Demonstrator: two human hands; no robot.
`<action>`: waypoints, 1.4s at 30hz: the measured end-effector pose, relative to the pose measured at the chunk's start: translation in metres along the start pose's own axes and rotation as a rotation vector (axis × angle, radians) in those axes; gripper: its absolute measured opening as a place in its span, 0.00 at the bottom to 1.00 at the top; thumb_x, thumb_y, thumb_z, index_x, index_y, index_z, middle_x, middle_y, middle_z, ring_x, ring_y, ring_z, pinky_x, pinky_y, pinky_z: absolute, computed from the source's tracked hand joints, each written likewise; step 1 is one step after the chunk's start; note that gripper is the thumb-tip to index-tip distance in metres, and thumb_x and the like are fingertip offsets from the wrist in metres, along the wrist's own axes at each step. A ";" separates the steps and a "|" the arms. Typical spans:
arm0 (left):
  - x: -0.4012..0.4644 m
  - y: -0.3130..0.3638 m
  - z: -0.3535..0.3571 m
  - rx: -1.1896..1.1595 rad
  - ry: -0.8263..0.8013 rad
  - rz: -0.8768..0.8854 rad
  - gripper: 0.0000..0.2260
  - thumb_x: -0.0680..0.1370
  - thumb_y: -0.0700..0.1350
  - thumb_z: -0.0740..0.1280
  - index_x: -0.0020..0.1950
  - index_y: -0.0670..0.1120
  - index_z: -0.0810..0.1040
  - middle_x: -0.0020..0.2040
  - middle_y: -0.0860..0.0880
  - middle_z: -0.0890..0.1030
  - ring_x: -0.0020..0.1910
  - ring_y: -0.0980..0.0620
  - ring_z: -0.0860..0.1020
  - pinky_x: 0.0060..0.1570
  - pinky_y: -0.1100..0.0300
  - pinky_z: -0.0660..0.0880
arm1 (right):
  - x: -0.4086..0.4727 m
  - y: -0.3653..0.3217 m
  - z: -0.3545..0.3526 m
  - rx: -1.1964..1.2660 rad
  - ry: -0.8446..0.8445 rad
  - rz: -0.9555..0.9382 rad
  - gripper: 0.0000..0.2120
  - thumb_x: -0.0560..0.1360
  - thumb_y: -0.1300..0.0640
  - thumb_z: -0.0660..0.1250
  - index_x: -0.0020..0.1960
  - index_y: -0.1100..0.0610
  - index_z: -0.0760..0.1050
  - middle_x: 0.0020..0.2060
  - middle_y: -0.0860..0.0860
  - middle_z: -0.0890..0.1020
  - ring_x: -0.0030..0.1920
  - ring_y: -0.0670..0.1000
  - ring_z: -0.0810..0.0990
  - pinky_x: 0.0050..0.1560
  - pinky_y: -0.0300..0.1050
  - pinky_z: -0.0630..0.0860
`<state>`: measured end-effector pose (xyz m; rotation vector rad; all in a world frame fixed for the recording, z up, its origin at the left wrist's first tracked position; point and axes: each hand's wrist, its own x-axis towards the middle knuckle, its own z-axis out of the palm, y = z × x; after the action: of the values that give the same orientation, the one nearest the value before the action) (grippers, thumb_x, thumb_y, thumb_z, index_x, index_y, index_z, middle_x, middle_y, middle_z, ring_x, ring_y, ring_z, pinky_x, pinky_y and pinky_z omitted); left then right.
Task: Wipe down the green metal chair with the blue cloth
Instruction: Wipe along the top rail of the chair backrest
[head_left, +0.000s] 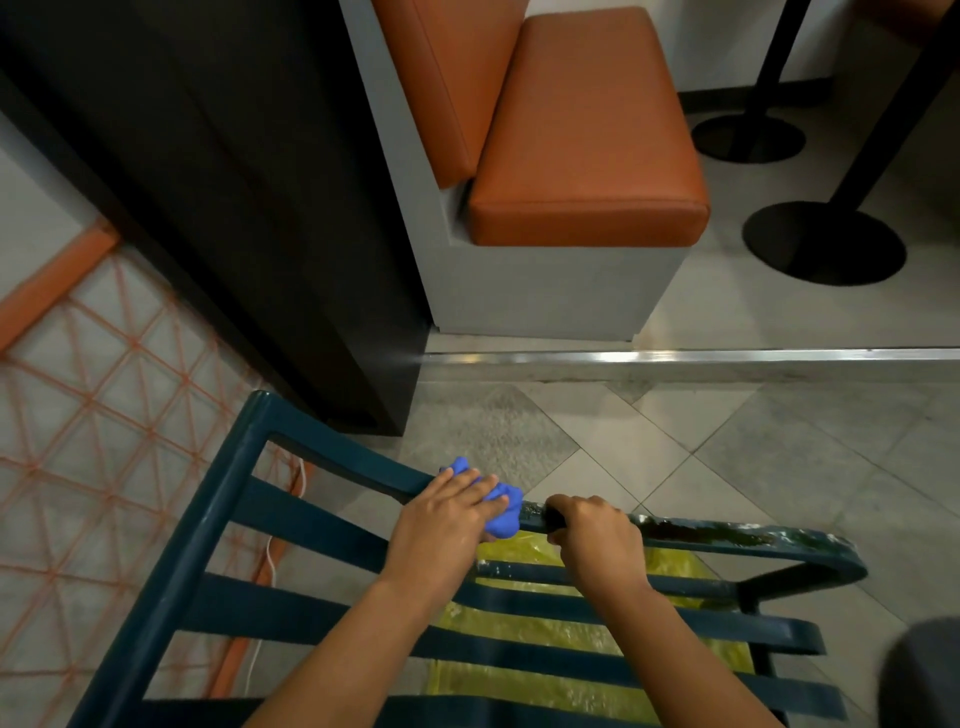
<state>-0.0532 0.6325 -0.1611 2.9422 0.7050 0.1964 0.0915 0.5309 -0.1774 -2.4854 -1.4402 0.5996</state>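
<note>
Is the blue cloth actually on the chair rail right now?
Touching. The head view shows the left hand pressing the blue cloth onto the chair's top rail, with no gap visible.

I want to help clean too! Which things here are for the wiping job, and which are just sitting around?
For the job:
blue cloth, under the left hand
green chair, top bar gripped by the right hand

Just sitting around:
orange bench
black table stands
yellow plastic sheet
white cable
</note>
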 end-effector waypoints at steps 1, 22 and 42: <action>-0.003 -0.005 0.000 0.019 0.013 0.000 0.28 0.52 0.37 0.81 0.50 0.49 0.83 0.52 0.48 0.83 0.53 0.49 0.81 0.56 0.47 0.72 | 0.000 0.000 0.000 -0.002 -0.003 -0.002 0.10 0.77 0.57 0.63 0.57 0.49 0.73 0.48 0.50 0.79 0.46 0.50 0.76 0.43 0.43 0.74; 0.040 -0.008 -0.047 0.117 -0.373 -0.217 0.15 0.79 0.57 0.56 0.55 0.49 0.75 0.49 0.48 0.79 0.48 0.50 0.75 0.45 0.57 0.67 | -0.001 -0.001 -0.001 0.014 -0.012 0.001 0.14 0.77 0.58 0.64 0.62 0.50 0.72 0.52 0.50 0.79 0.49 0.50 0.77 0.47 0.42 0.75; 0.010 -0.020 -0.030 0.166 -0.086 -0.004 0.19 0.61 0.58 0.76 0.48 0.51 0.83 0.41 0.53 0.84 0.38 0.54 0.81 0.41 0.59 0.78 | 0.001 -0.002 0.001 0.007 0.005 0.003 0.12 0.77 0.58 0.63 0.59 0.50 0.73 0.51 0.50 0.79 0.48 0.49 0.77 0.44 0.40 0.74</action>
<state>-0.0573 0.6573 -0.1332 3.0833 0.7494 0.0101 0.0902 0.5323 -0.1776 -2.4822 -1.4306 0.5982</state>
